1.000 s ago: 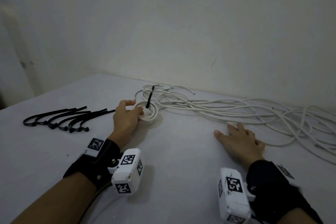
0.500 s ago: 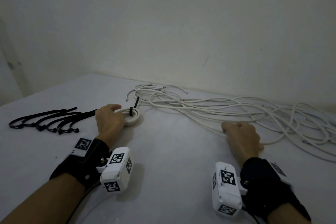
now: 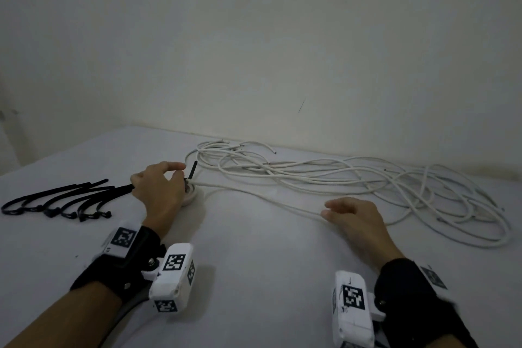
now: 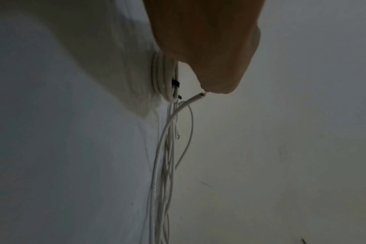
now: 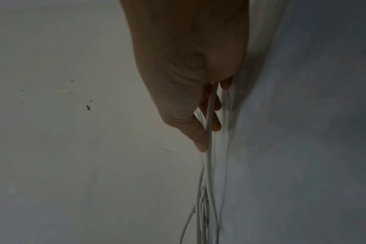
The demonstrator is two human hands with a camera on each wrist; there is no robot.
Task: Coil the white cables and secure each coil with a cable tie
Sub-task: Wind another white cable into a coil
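A small tied coil (image 3: 194,195) of white cable lies on the table, a black cable tie (image 3: 193,170) sticking up from it. My left hand (image 3: 180,176) covers it, fingers curled on the coil by the tie. In the left wrist view the coil (image 4: 161,79) sits under the palm and a cut cable end (image 4: 198,96) touches a fingertip. That white cable (image 3: 254,197) runs right to my right hand (image 3: 327,210), which pinches it between thumb and fingers (image 5: 216,127). A loose tangle of white cables (image 3: 353,178) spreads behind the right hand.
Several black cable ties (image 3: 56,202) lie in a row at the left, just beyond my left hand. The wall (image 3: 282,65) stands close behind the cables. The white table (image 3: 254,277) has bare surface on the near side between my wrists.
My left hand has slid the tied coil leftward, close to the black ties. My right hand went from flat to gripping one cable and has drawn it toward me out of the tangle.
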